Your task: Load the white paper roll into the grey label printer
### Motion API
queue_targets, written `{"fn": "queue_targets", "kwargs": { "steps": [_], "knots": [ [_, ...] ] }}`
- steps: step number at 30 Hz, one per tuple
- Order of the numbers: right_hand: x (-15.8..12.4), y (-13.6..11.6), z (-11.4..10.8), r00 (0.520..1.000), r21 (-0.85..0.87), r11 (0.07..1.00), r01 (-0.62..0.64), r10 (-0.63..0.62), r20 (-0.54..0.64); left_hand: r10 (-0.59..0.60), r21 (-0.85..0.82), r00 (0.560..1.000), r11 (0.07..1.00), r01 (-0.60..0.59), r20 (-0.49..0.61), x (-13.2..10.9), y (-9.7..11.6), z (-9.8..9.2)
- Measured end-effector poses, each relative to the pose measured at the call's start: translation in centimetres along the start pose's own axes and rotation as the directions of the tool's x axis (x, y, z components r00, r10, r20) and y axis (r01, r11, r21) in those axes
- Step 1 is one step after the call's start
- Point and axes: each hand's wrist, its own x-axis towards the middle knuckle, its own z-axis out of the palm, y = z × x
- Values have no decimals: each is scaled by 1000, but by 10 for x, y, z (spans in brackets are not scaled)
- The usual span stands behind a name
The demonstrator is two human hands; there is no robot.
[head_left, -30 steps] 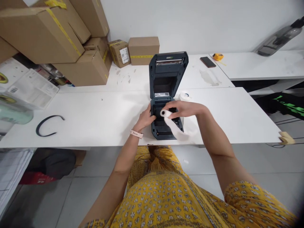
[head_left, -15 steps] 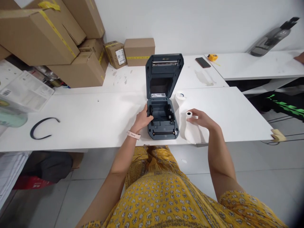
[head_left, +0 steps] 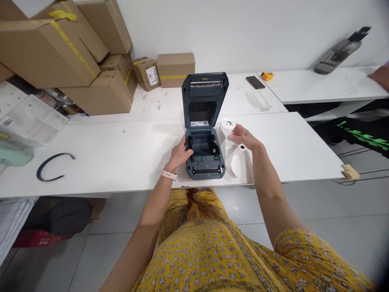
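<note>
An open label printer [head_left: 204, 160] stands near the table's front edge, its lid [head_left: 204, 99] tilted up and back. Its roll bay shows no roll inside. My left hand [head_left: 180, 156] grips the printer's left side, with the thumb over the rim. To the right, a larger white label roll [head_left: 227, 123] trails a strip of paper toward me. My right hand [head_left: 244, 137] is at that roll's right side, fingers apart; whether they touch it I cannot tell. Closer to me, a small roll with a dark core [head_left: 242, 147] stands on the table beside the loose paper strip [head_left: 235, 164].
Cardboard boxes [head_left: 100, 91] are stacked at the back left. A black headband [head_left: 41, 168] lies at left. Behind the printer on the right are a phone [head_left: 255, 82], a yellow tape measure [head_left: 267, 76] and a grey bottle [head_left: 337, 54]. Someone's hand [head_left: 381, 78] shows at the right edge.
My right hand has let go of the small roll and moved back and left to the larger label roll. My left hand stays on the printer. The view has shifted slightly.
</note>
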Motion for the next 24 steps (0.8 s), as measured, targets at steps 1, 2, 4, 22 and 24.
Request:
{"fn": "queue_targets", "kwargs": {
  "steps": [1, 2, 4, 22, 24],
  "knots": [
    [2, 3, 4, 1000, 14, 1000, 19, -19, -7, -2, -3, 1000, 1000, 2, -2, 0, 0, 0],
    [2, 6, 7, 999, 29, 999, 36, -36, -22, -5, 3, 1000, 1000, 5, -2, 0, 0, 0],
    [2, 12, 10, 997, 54, 997, 62, -59, -59, -18, 28, 1000, 999, 18, 0, -1, 1, 0],
    [23, -4, 12, 992, 14, 999, -42, 43, -120, -36, 49, 999, 998, 35, 23, 0, 3, 0],
    [13, -25, 9, 995, 1, 1000, 9, -9, -97, -37, 57, 998, 998, 35, 40, 0, 4, -1]
  ]
}}
